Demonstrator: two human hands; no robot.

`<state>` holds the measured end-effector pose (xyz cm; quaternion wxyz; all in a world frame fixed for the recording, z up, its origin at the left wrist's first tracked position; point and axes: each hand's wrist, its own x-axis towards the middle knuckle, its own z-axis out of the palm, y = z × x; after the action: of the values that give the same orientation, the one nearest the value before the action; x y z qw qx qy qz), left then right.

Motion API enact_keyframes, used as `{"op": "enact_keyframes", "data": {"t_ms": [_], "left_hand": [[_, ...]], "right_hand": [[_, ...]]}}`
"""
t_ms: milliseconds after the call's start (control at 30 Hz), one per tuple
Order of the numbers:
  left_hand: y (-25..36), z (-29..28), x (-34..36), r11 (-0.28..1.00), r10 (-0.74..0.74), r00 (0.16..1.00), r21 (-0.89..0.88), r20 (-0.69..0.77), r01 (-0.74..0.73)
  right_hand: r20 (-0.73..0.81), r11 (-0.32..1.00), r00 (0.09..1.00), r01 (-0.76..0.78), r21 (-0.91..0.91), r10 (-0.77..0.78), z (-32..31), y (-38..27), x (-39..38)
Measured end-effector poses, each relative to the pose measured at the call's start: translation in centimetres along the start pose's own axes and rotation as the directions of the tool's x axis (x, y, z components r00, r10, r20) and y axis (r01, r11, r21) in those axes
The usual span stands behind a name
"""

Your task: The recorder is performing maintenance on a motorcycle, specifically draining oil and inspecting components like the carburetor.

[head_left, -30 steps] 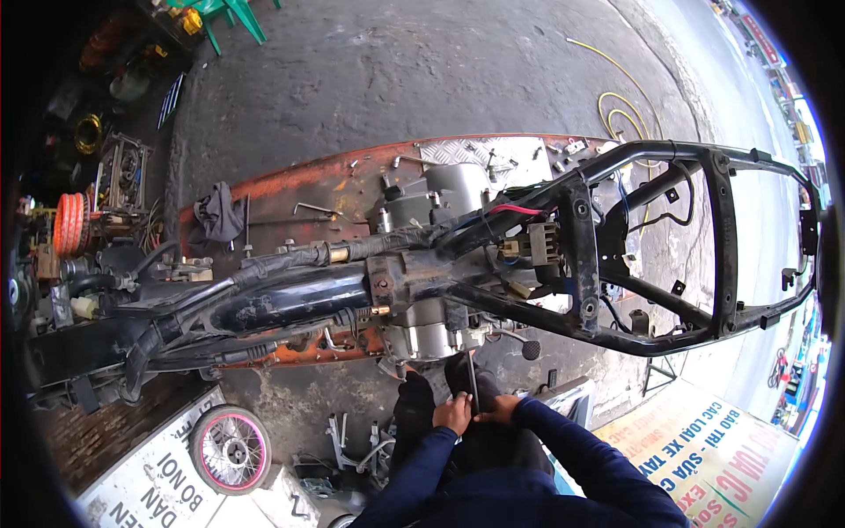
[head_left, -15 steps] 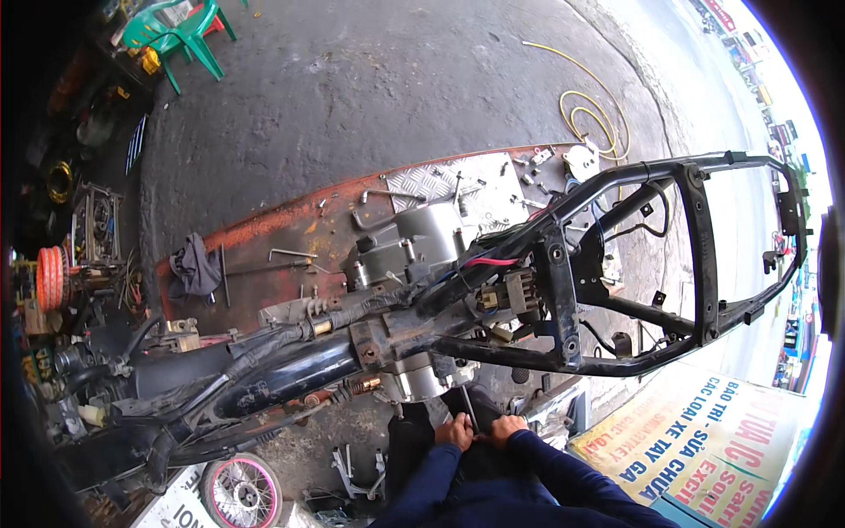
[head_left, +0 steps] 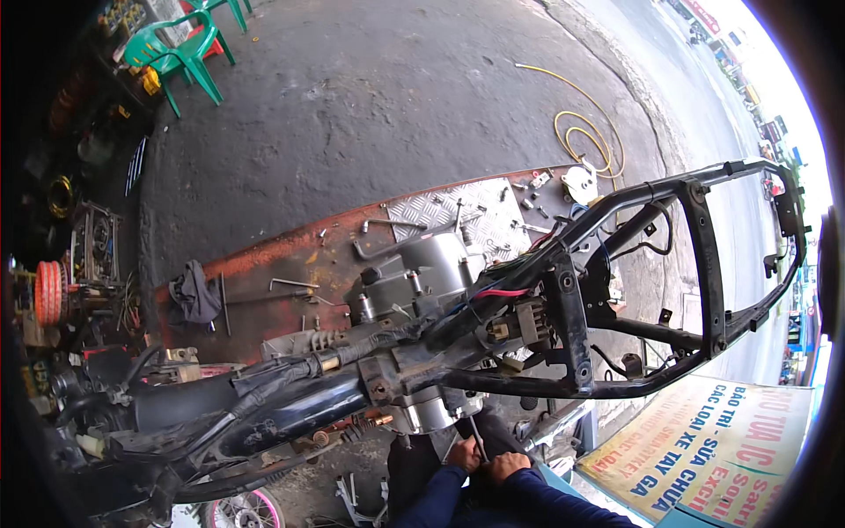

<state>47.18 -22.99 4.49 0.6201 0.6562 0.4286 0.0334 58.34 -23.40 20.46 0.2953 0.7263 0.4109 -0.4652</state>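
Both hands are now seen lower in the view, close together under the engine (head_left: 422,409); the left hand (head_left: 465,455) is closed round a thin metal tool (head_left: 476,437) pointing up at the engine's underside; the right hand (head_left: 509,464) is curled beside it, its hold cannot be told; the frame (head_left: 704,264) has swung right, so work is judged to continue at that spot.

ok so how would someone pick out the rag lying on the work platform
Find the stripped motorcycle frame on the rusty red platform. The rag lies at the platform's left end, beyond the engine: a crumpled dark grey cloth, the only soft thing among thin metal tools.
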Motion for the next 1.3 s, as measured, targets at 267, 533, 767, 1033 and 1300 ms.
{"op": "enact_keyframes", "data": {"t_ms": [267,533,767,1033,1300], "left_hand": [[5.6,-2.2,-1.2,0.734,-0.171,0.966,-0.679,-0.194,-0.006],[7.2,-6.8,-0.5,0.965,0.123,0.969,-0.204,-0.214,-0.167],[-3.1,-17.2,-10.2,0.773,-0.352,0.9,0.623,0.257,0.124],[-5.4,-16.6,-19.3,0.91,0.042,0.118,-0.087,0.992,0.406],[-4.9,1.6,-6.6,0.967,-0.04,0.95,0.252,0.309,-0.041]], "right_hand": [[0.067,0.969,0.998,-0.025,0.246,0.009,0.0,0.8,0.9],[-0.054,0.648,0.878,0.392,0.654,-0.476,-0.4,2.5,3.7],[0.058,0.518,0.798,0.333,0.788,-0.6,-1.4,4.3,5.3],[0.193,0.498,0.743,0.211,0.841,-0.641,-3.3,5.5,6.4],[0.134,0.268,0.394,0.309,0.913,-0.909,-2.2,4.4,8.4]]}}
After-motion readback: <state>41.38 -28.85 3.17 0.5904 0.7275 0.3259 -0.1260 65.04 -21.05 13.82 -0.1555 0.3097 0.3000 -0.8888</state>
